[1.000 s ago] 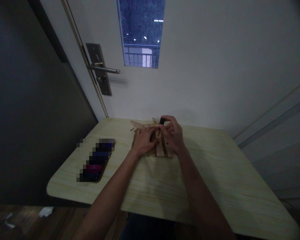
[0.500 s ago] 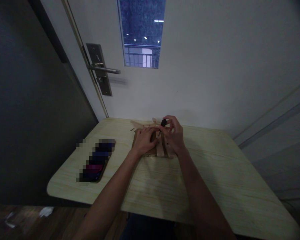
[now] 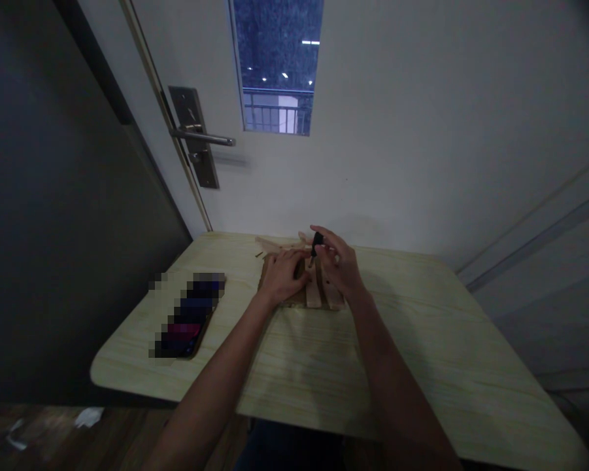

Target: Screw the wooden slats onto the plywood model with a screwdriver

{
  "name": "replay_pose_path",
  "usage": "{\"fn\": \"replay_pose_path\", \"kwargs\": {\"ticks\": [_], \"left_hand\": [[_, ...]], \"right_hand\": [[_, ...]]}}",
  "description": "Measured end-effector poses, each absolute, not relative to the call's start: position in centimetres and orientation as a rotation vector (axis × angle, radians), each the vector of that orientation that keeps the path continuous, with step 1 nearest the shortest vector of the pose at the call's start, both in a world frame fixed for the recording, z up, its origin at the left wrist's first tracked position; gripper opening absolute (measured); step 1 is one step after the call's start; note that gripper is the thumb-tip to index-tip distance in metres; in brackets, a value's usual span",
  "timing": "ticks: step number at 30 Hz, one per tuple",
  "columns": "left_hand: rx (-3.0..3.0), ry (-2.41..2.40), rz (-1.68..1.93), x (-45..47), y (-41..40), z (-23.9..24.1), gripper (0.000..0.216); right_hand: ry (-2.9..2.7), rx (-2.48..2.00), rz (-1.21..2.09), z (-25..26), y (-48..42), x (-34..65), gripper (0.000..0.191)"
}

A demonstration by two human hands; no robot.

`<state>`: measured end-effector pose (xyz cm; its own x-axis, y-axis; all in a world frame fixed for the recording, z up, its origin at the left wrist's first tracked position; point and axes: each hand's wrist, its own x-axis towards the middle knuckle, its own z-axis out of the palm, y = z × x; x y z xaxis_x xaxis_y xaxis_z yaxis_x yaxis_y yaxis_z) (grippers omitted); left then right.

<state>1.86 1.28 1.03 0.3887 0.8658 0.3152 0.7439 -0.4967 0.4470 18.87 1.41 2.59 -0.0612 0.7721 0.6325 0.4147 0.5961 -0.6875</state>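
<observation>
My right hand (image 3: 340,265) holds a small screwdriver (image 3: 316,243) by its black handle, the forefinger reaching over the top. The shaft points down, slightly tilted, at a pale wooden strip (image 3: 313,291). Where exactly the tip touches is too small to tell. My left hand (image 3: 285,275) is bent over the brown wooden board (image 3: 294,303), its thumb against the strip and its fingers near the screwdriver tip; it steadies the strip. A second pale strip (image 3: 332,296) lies on the board, partly under my right hand.
Loose wooden pieces (image 3: 269,245) lie behind the board, with a small dark screw or nail (image 3: 259,254) beside them. A phone (image 3: 186,320), partly pixelated, rests at the left of the table (image 3: 299,366). A white door with a metal handle (image 3: 206,137) rises behind the table.
My right hand has shifted slightly left and its fingers have changed position around the screwdriver handle, which stands a little more upright. My left hand stays in place.
</observation>
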Motion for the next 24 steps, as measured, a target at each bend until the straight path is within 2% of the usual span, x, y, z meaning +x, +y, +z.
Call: {"fn": "replay_pose_path", "kwargs": {"ticks": [4,12,17,20,24], "left_hand": [[2.416,1.456,0.743,1.9,1.4,0.8,0.049],[2.416,1.485,0.729,2.1,1.4,0.7,0.049],[2.409,1.456,0.733,2.0,1.4,1.0,0.047],[2.413,1.433,0.746,2.0,1.4,1.0,0.048],[2.415,1.443,0.757,2.0,1.3,0.9,0.046]], "right_hand": [[-1.617,-1.018,0.355,2.6,1.6,18.5,0.027],[-1.640,-1.048,0.230,2.8,1.5,17.7,0.027],[-1.608,-1.042,0.347,2.8,1.5,18.1,0.028],[-1.521,-1.014,0.465,2.9,1.4,17.9,0.040],[-1.462,-0.950,0.537,3.0,1.1,17.6,0.027]]}}
